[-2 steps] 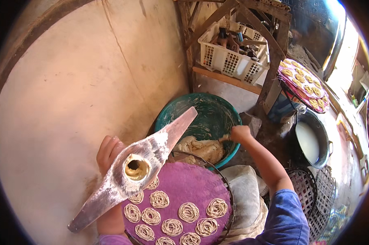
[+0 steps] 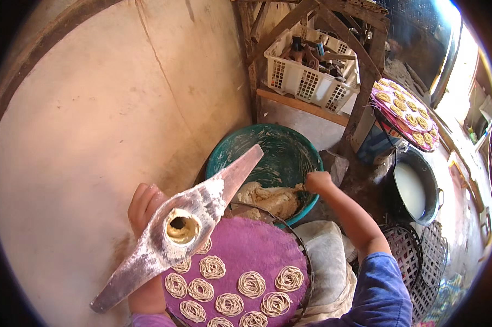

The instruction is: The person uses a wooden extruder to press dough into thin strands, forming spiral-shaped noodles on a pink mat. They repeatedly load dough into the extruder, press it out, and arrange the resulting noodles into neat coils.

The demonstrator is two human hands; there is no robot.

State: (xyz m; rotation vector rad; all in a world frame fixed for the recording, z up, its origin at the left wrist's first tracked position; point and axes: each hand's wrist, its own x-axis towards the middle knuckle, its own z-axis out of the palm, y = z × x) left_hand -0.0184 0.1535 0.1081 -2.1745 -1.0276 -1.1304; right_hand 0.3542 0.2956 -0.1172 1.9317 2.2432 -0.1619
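Green basin (image 2: 281, 150), beyond purple-topped tray (image 2: 259, 240). Two-armed tool (image 2: 157, 237), slanting over tray's left side, paste in round socket. Dough mass (image 2: 278, 203), in basin. Left hand (image 2: 143, 206), behind tool, fingers bent, grip hidden. Right hand (image 2: 318, 181), basin's right rim, fingers curled; hold unclear. Noodle coils (image 2: 229, 304), on tray.

daylight was let in at the upper right, where detail was bleached white by glare. the pale wall (image 2: 115, 109) was warmly and softly lit; straight edges were bent toward the rim, and the corners were blackened.
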